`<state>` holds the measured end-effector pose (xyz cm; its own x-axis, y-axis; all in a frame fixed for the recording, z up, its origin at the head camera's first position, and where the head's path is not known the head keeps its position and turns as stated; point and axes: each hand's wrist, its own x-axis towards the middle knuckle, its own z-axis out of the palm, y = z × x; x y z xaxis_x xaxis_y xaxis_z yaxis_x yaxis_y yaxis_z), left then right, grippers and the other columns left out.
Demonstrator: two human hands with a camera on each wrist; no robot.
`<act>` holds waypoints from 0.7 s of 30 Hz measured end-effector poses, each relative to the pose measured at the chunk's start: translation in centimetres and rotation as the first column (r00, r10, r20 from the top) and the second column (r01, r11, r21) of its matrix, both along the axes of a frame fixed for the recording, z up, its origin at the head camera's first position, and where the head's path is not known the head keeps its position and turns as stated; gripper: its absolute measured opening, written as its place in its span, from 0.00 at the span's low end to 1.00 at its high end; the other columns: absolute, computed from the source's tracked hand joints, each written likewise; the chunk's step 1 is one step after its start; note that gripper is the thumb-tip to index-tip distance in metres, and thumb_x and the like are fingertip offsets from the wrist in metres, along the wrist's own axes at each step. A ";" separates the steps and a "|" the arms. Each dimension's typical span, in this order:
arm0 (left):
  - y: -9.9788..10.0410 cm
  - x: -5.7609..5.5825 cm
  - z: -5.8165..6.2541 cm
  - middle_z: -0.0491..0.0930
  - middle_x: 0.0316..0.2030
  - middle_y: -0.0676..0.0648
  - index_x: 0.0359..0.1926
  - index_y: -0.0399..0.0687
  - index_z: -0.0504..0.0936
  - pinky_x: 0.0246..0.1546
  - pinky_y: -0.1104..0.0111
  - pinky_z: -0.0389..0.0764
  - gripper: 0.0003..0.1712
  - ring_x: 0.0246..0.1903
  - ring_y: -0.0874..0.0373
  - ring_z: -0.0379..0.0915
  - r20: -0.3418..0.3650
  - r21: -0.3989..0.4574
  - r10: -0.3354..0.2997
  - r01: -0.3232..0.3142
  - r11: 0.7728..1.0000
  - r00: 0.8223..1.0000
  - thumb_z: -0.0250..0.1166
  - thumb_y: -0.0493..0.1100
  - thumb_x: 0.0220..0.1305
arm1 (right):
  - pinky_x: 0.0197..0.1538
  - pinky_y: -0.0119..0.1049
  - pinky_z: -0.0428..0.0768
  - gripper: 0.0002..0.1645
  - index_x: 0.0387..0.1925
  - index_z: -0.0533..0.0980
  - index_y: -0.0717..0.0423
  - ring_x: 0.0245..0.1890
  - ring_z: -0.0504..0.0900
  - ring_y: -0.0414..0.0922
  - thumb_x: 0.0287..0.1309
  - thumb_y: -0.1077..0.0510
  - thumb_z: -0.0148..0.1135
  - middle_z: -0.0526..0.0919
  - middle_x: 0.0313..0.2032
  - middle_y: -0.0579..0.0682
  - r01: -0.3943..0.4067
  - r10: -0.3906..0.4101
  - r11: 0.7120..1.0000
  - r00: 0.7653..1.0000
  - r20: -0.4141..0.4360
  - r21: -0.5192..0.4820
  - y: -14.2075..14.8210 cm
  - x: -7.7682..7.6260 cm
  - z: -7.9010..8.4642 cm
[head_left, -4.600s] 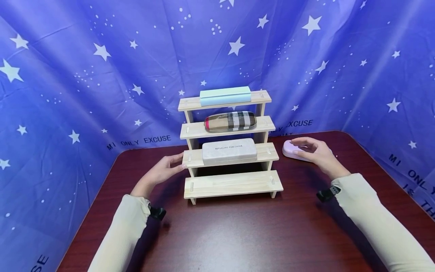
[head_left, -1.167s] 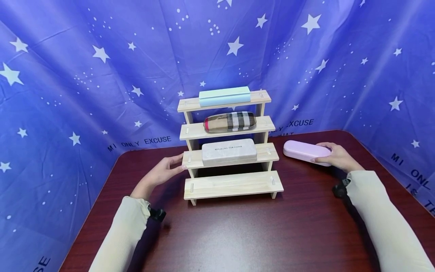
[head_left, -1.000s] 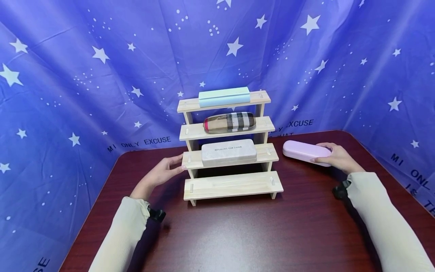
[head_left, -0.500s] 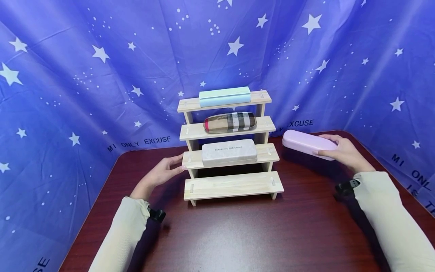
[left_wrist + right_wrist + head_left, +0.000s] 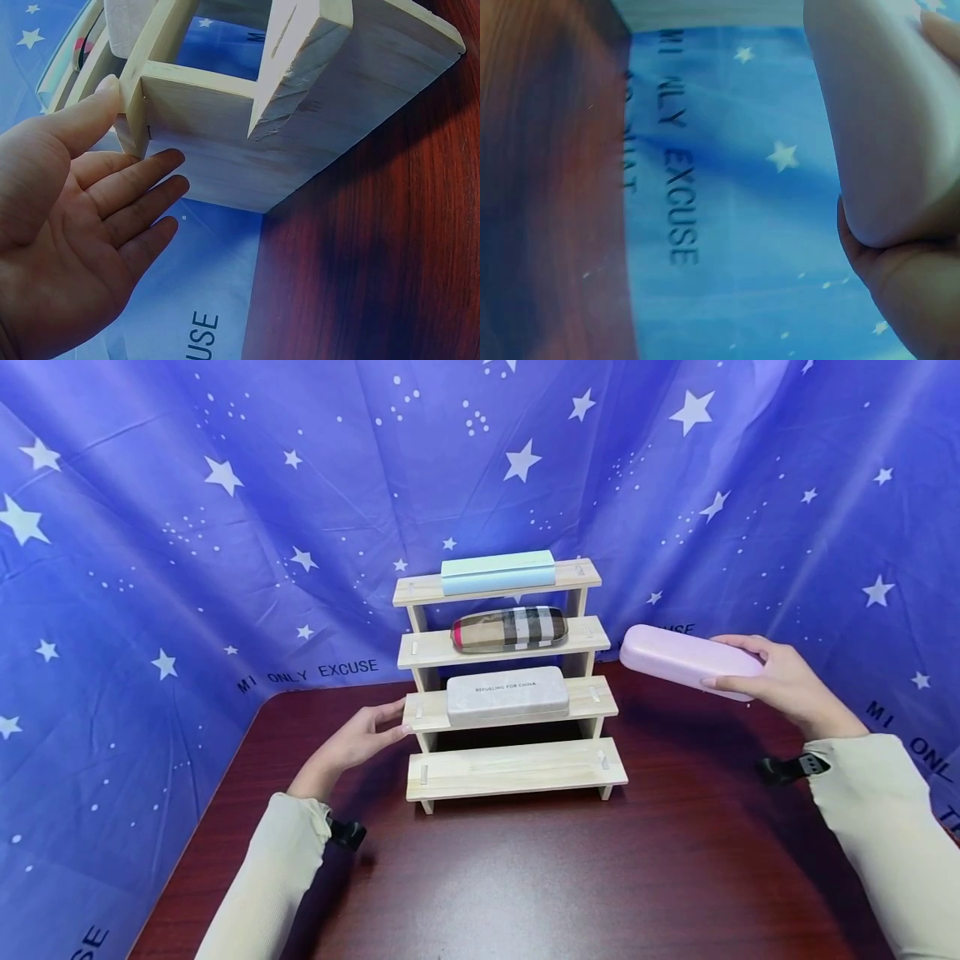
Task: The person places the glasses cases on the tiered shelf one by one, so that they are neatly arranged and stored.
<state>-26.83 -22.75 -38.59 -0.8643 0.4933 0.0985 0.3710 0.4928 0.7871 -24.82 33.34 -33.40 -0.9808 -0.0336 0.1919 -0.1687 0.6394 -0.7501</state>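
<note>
My right hand point(image 5: 787, 687) holds a lilac glasses case point(image 5: 681, 660) by its right end, with the thumb on the near side and the fingers on the far side. The case is off the table, right of a four-step wooden display rack point(image 5: 517, 766). In the right wrist view the case point(image 5: 885, 127) fills the right edge and hides part of the hand. My left hand point(image 5: 352, 745) is at the rack's left side. In the left wrist view its thumb and index finger pinch the end of a step point(image 5: 133, 94), while the other fingers stretch out straight.
A light blue case point(image 5: 498, 575) lies on the top step, a plaid case point(image 5: 510, 629) on the second and a grey-white case point(image 5: 507, 695) with lettering on the third. The bottom step is bare wood. A starry blue curtain point(image 5: 330, 510) stands behind the dark red table point(image 5: 510, 877).
My right hand first hovered over the lilac case, then took its right end and lifted it off the table, upward and slightly right. The left hand has stayed at the rack.
</note>
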 end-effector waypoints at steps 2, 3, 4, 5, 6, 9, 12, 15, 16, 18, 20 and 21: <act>0.0 0.0 0.0 0.64 0.63 0.31 0.66 0.26 0.58 0.63 0.49 0.59 0.32 0.64 0.44 0.57 -0.004 -0.002 0.002 -0.002 1.000 1.000 0.58 0.37 0.66 | 0.37 0.25 0.69 0.36 0.59 0.71 0.54 0.39 0.71 0.35 0.48 0.55 0.72 0.75 0.41 0.28 -0.011 0.011 1.000 1.000 -0.005 -0.004 -0.3 0.4 0.5; 0.0 0.0 0.0 0.64 0.63 0.31 0.66 0.26 0.58 0.63 0.49 0.59 0.32 0.64 0.44 0.57 -0.008 -0.003 0.001 -0.001 1.000 1.000 0.58 0.37 0.66 | 0.37 0.25 0.69 0.35 0.59 0.71 0.53 0.39 0.71 0.35 0.48 0.55 0.72 0.75 0.41 0.28 -0.018 0.018 1.000 1.000 -0.004 -0.006 -0.5 0.6 0.8; 0.0 0.0 0.0 0.64 0.63 0.31 0.66 0.25 0.58 0.63 0.49 0.59 0.32 0.64 0.43 0.57 -0.014 -0.007 0.001 -0.001 1.000 1.000 0.58 0.37 0.66 | 0.38 0.25 0.69 0.35 0.59 0.71 0.52 0.40 0.70 0.35 0.48 0.55 0.72 0.75 0.41 0.28 -0.022 0.022 1.000 1.000 -0.002 -0.002 -0.6 0.8 1.0; -0.1 0.0 0.0 0.64 0.63 0.31 0.66 0.25 0.58 0.63 0.50 0.60 0.32 0.64 0.44 0.57 -0.017 -0.009 0.002 -0.002 1.000 1.000 0.58 0.37 0.66 | 0.38 0.25 0.69 0.36 0.60 0.71 0.51 0.40 0.70 0.35 0.48 0.56 0.72 0.75 0.42 0.28 -0.025 0.025 1.000 1.000 -0.001 0.003 -0.8 0.9 1.2; 0.0 -0.1 0.0 0.64 0.63 0.31 0.66 0.26 0.59 0.63 0.51 0.60 0.32 0.64 0.44 0.58 -0.018 -0.008 0.001 -0.002 1.000 1.000 0.58 0.37 0.66 | 0.38 0.26 0.68 0.36 0.60 0.71 0.49 0.40 0.70 0.36 0.48 0.55 0.72 0.75 0.42 0.28 -0.030 0.030 1.000 1.000 0.002 0.006 -1.1 1.1 1.5; -0.1 -0.1 0.0 0.65 0.62 0.32 0.66 0.26 0.59 0.62 0.52 0.61 0.32 0.63 0.46 0.59 -0.024 -0.015 -0.002 0.001 1.000 1.000 0.58 0.37 0.66 | 0.38 0.26 0.69 0.36 0.60 0.71 0.47 0.41 0.70 0.37 0.47 0.56 0.73 0.75 0.45 0.30 -0.058 0.058 0.998 0.998 -0.001 0.004 -2.0 1.7 2.1; -0.1 -0.1 0.1 0.65 0.62 0.32 0.66 0.27 0.59 0.62 0.51 0.61 0.32 0.63 0.46 0.60 -0.020 -0.012 -0.003 0.003 1.000 1.000 0.59 0.37 0.66 | 0.37 0.26 0.70 0.37 0.60 0.71 0.47 0.41 0.71 0.38 0.46 0.57 0.73 0.76 0.46 0.31 -0.088 0.088 0.996 0.996 -0.021 0.009 -3.1 2.2 2.6; -0.1 0.0 0.2 0.65 0.63 0.32 0.66 0.27 0.59 0.62 0.50 0.61 0.33 0.63 0.45 0.59 -0.023 -0.020 0.000 0.000 1.000 1.000 0.59 0.38 0.66 | 0.38 0.26 0.70 0.37 0.59 0.72 0.47 0.40 0.72 0.38 0.44 0.58 0.75 0.76 0.45 0.30 -0.111 0.112 0.993 0.993 -0.044 0.027 -4.2 2.6 2.8; -0.1 0.0 0.2 0.65 0.63 0.31 0.66 0.27 0.59 0.62 0.49 0.61 0.33 0.64 0.45 0.58 -0.018 -0.018 0.001 -0.001 1.000 1.000 0.59 0.38 0.66 | 0.37 0.26 0.70 0.37 0.59 0.73 0.47 0.40 0.72 0.37 0.43 0.58 0.75 0.77 0.45 0.30 -0.118 0.120 0.993 0.992 -0.050 0.030 -4.5 2.7 2.8; -0.1 0.0 0.3 0.64 0.63 0.31 0.66 0.26 0.58 0.62 0.49 0.61 0.33 0.64 0.44 0.58 -0.018 -0.023 0.000 0.000 1.000 1.000 0.58 0.38 0.66 | 0.36 0.27 0.71 0.37 0.58 0.73 0.46 0.40 0.72 0.38 0.42 0.58 0.76 0.77 0.44 0.31 -0.133 0.135 0.990 0.989 -0.057 0.035 -5.2 2.8 2.8; -0.1 0.0 0.2 0.64 0.63 0.31 0.66 0.26 0.58 0.62 0.49 0.61 0.33 0.64 0.43 0.57 -0.019 -0.027 0.003 -0.004 1.000 1.000 0.58 0.38 0.66 | 0.35 0.28 0.72 0.38 0.57 0.74 0.46 0.40 0.73 0.38 0.40 0.59 0.76 0.78 0.44 0.32 -0.156 0.158 0.987 0.985 -0.066 0.037 -5.8 3.0 2.8; -0.1 0.0 0.2 0.64 0.63 0.31 0.66 0.26 0.58 0.62 0.49 0.61 0.33 0.64 0.43 0.57 -0.015 -0.025 0.005 -0.005 1.000 1.000 0.58 0.38 0.66 | 0.35 0.28 0.73 0.38 0.57 0.74 0.46 0.40 0.73 0.38 0.39 0.59 0.76 0.78 0.44 0.32 -0.170 0.172 0.985 0.983 -0.071 0.037 -6.1 3.1 2.8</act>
